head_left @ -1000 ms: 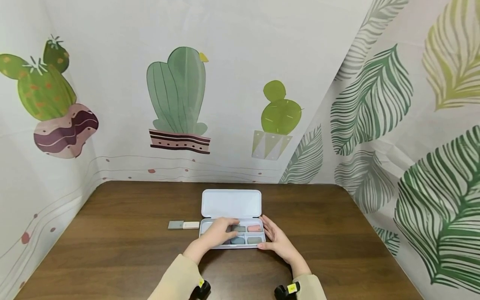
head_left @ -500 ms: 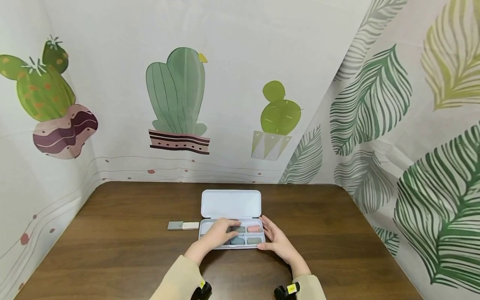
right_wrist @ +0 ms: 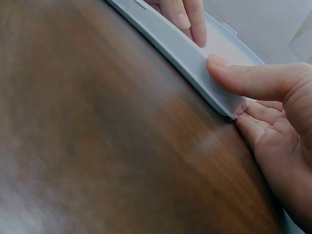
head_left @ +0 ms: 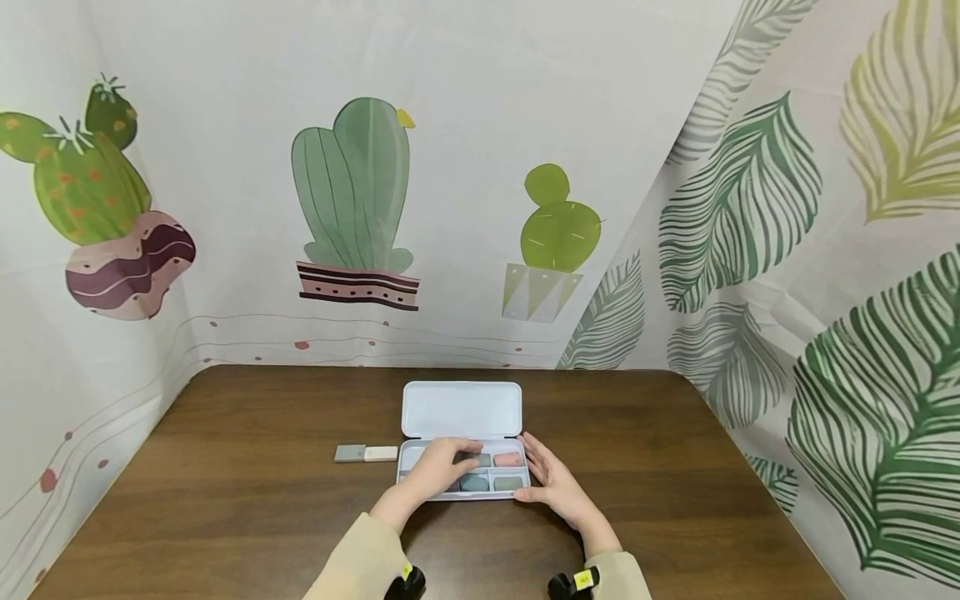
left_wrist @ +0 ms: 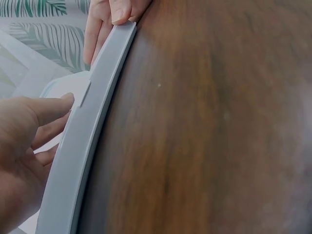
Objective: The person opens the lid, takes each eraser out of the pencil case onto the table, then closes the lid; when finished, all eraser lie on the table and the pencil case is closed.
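Note:
A pale blue-white hinged case [head_left: 465, 497] stands with its lid up on the table, its tray divided into compartments. My left hand [head_left: 435, 468] reaches over the tray's left half, thumb and fingers curled round a grey-green block [head_left: 484, 460] in a back compartment and partly covering it. My right hand [head_left: 555, 483] grips the case's right end, thumb at the front corner and fingers along the side; the right wrist view shows the thumb [right_wrist: 222, 68] over the rim. Also in the tray lie a pink block [head_left: 507, 459], a blue-grey block [head_left: 474, 482] and another grey-green block [head_left: 508, 482].
Left of the case, a grey block [head_left: 350, 453] and a white block [head_left: 381, 453] lie end to end on the brown wooden table [head_left: 262, 500]. The raised lid [head_left: 461, 408] stands behind the tray. A printed cloth [head_left: 465, 167] hangs beyond the table's back edge.
The left fingertips shift very slightly to the right over the grey-green block. The right hand and the case keep their places; the head view tilts a little.

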Motion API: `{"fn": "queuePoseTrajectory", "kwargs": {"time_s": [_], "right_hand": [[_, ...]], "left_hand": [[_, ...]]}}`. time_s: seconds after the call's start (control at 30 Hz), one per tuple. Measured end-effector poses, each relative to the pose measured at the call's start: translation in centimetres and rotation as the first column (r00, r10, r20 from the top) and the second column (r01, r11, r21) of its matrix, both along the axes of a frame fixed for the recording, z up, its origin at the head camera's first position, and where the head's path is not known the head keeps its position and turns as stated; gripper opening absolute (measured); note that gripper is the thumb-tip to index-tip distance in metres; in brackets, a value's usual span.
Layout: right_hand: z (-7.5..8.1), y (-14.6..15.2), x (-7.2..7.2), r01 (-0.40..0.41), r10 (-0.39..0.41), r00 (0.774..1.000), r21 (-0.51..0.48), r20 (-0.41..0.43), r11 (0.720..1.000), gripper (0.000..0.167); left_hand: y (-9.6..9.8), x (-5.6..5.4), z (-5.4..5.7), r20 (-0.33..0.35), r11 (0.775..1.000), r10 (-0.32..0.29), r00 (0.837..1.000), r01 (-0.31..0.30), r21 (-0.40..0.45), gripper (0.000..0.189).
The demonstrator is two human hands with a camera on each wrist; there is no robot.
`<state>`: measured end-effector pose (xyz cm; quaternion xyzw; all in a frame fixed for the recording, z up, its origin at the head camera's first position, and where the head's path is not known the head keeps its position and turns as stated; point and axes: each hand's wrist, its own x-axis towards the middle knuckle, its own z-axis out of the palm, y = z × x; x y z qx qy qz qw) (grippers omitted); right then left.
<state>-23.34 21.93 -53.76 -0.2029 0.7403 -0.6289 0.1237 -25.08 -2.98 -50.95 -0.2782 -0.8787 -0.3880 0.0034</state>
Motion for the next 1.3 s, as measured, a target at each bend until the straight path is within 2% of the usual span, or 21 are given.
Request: {"fn": "queuePoseTrajectory", "kwargs": {"time_s": [0.47, 0.87, 1.03, 1.3], "right_hand": [[-0.12, 0.01, -0.07, 0.003, -0.003, 1.0, -0.003, 0.008, 1.0, 0.097], [-0.14, 0.01, -0.07, -0.002, 0.002, 1.0, -0.012, 0.003, 1.0, 0.097], [-0.01, -0.06, -0.01, 0.005, -0.005, 1.0, -0.001, 0.012, 1.0, 0.097], [0.13, -0.09, 0.01, 0.002, -0.002, 1.0, -0.002, 0.006, 1.0, 0.097]], "left_hand": [[0.36, -0.13, -0.43, -0.003, 0.998, 0.018, 1.0, -0.017, 0.053, 0.025], [0.28, -0.08, -0.35, -0.009, 0.999, 0.05, 0.999, -0.05, 0.008, 0.016], [0.27, -0.03, -0.28, 0.0, 0.998, 0.056, 0.998, -0.056, 0.005, 0.015], [0.22, 0.03, -0.37, -0.024, 0.997, 0.071, 0.997, -0.07, 0.019, 0.012]]}}
